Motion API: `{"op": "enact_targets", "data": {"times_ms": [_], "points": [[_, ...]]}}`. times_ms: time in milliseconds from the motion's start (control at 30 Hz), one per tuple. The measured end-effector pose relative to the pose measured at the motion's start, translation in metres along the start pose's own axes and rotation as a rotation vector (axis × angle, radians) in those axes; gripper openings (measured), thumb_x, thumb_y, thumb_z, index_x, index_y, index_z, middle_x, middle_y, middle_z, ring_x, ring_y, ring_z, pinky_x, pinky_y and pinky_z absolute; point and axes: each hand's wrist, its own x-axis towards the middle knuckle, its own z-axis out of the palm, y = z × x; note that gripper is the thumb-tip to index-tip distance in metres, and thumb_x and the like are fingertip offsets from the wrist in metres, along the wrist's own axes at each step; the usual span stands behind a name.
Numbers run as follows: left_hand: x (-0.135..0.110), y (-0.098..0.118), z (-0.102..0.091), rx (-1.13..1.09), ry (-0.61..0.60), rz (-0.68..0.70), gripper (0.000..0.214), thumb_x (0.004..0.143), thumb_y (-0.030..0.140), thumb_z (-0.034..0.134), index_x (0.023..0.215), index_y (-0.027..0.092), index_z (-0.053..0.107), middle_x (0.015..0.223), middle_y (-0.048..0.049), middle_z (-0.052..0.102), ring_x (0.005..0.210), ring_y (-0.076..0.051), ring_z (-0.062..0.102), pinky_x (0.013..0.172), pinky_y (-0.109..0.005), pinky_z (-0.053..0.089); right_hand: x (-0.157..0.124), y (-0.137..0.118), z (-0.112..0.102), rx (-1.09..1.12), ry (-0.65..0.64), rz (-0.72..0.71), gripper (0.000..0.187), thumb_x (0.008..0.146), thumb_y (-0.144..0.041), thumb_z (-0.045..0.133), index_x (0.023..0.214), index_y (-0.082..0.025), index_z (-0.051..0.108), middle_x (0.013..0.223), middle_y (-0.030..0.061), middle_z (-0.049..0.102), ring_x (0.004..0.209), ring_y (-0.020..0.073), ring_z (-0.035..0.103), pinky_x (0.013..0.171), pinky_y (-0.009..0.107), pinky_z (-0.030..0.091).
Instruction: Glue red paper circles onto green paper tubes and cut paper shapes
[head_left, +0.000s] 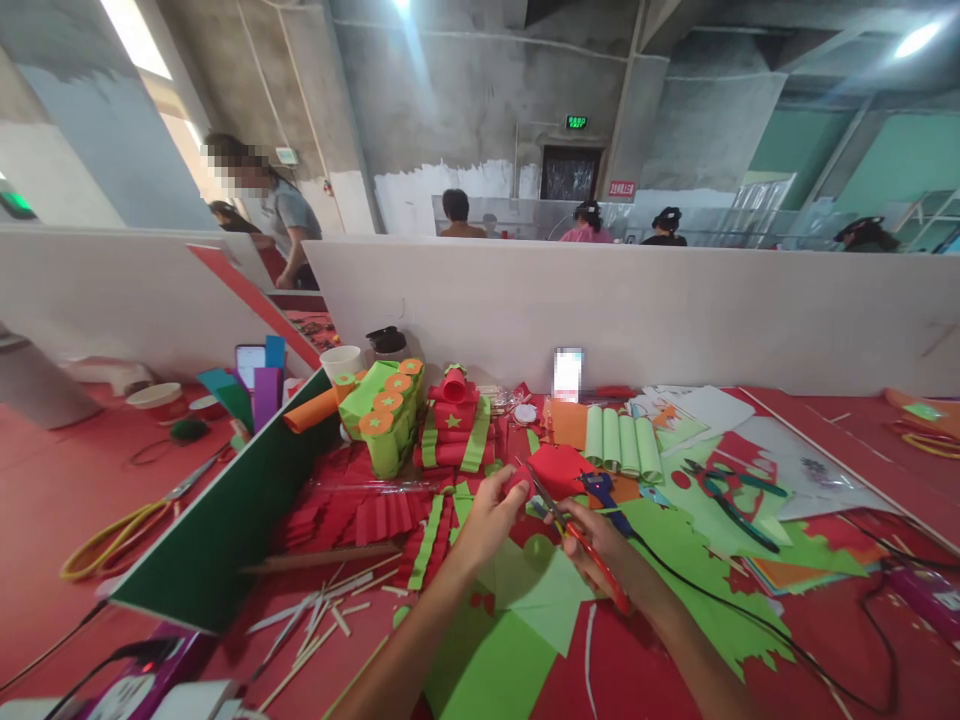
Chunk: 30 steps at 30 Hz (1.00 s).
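Rough concrete wall (480,100) rises at the back of the room, folks, and a long pale partition (525,310) runs across in front of it. Down on this side, the red surface (825,610) is crowded with paper, a dark green panel (232,500) standing on edge to the left and a bright green sheet (487,670) spread right below the action. Beyond, a row of green rolls with orange caps (386,425) sits just beside a red paper bundle (454,422) wearing a green star.

And to the hands! Right hand (596,550), fingers wrapped around the handles of the scissors (592,550), held above the papers at the middle. Look at that line: long axis on the diagonal, red handles low and right, tips aimed up and left, away from the person and towards the other hand.

Quick check on the containers: a jar with a black lid (388,343) by the partition, a white cup (341,362) upright next to it, a shallow bowl (155,396) far left; what they hold, I can't tell from here.

Smallest of all, the red paper piece (523,484), pinched narrow by the left hand (495,510), right beside the blades.
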Motion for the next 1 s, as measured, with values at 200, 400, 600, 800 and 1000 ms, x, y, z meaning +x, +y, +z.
{"op": "enact_targets", "data": {"times_ms": [200,400,600,800,1000], "points": [[-0.001,0.005,0.0,-0.011,0.01,-0.028,0.03,0.082,0.043,0.059,0.069,0.018,0.05,0.057,0.005,0.045,0.052,-0.009,0.04,0.052,-0.022,0.031,-0.001,-0.006,-0.001,0.029,-0.035,-0.005,0.063,0.08,-0.074,0.055,0.113,-0.021,0.058,0.068,-0.0027,0.049,0.051,0.0099,0.038,0.048,0.022,0.033],[-0.002,0.009,0.002,-0.004,0.011,-0.042,0.029,0.08,0.043,0.059,0.068,0.018,0.052,0.057,0.0044,0.047,0.053,-0.01,0.041,0.052,-0.022,0.032,0.002,0.005,-0.002,0.023,-0.028,0.016,0.062,0.08,-0.073,0.055,0.111,-0.019,0.058,0.061,-0.0053,0.042,0.05,0.0098,0.036,0.047,0.022,0.032],[-0.002,0.01,0.001,-0.006,0.005,-0.058,0.027,0.08,0.042,0.059,0.069,0.018,0.052,0.057,0.0049,0.047,0.053,-0.01,0.041,0.052,-0.021,0.032,0.001,0.001,0.0,0.02,-0.008,0.024,0.061,0.08,-0.074,0.054,0.109,-0.021,0.059,0.06,-0.0044,0.044,0.049,0.0111,0.039,0.047,0.023,0.033],[-0.002,0.011,0.001,0.006,0.011,-0.055,0.026,0.08,0.041,0.059,0.069,0.018,0.055,0.056,0.0042,0.048,0.052,-0.01,0.042,0.052,-0.022,0.032,0.001,-0.001,0.0,0.052,0.001,0.041,0.063,0.079,-0.074,0.056,0.107,-0.018,0.059,0.058,-0.0065,0.04,0.047,0.0087,0.033,0.045,0.021,0.028],[-0.003,0.012,0.001,-0.026,0.037,-0.08,0.026,0.077,0.042,0.064,0.071,0.017,0.059,0.056,0.003,0.05,0.054,-0.011,0.045,0.051,-0.023,0.033,0.004,0.003,-0.003,0.059,-0.025,0.033,0.063,0.079,-0.072,0.059,0.107,-0.015,0.059,0.063,-0.0054,0.044,0.049,0.0072,0.031,0.047,0.021,0.027]]}}
